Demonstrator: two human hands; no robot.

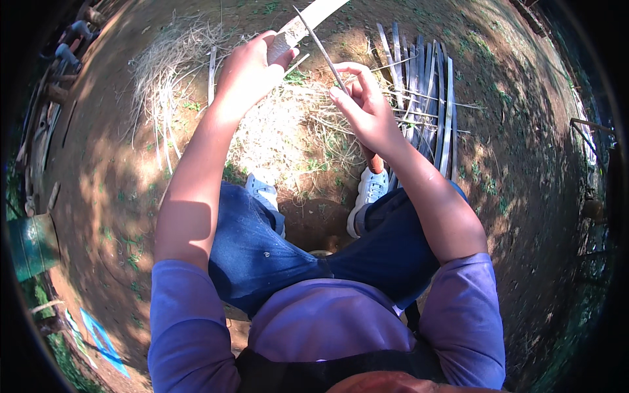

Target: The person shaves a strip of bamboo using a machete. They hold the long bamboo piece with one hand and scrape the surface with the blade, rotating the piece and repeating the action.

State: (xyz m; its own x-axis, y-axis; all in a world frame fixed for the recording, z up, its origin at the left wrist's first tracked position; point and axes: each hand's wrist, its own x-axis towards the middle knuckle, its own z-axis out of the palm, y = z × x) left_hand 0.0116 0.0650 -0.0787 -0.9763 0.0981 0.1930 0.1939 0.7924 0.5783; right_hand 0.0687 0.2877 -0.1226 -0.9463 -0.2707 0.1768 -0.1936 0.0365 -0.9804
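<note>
My left hand [249, 73] is closed around the lower end of a broad, pale bamboo strip [322, 10], which slants up and out of view at the top. The knife [317, 42] is in my right hand [368, 108]; its narrow dark blade points up and to the left, and its tip crosses in front of the strip. Whether the blade touches the strip I cannot tell. Below my right wrist the brown end of the knife handle shows. A short thin sliver [298, 63] sticks out beside my left thumb.
Pale shavings [282, 141] cover the ground between and ahead of my shoes. Thin fibres [173, 65] are heaped at the far left. Long flat grey strips [429, 98] lie at the right. A green container [33, 245] and a blue-edged sheet [105, 344] are at the left rim.
</note>
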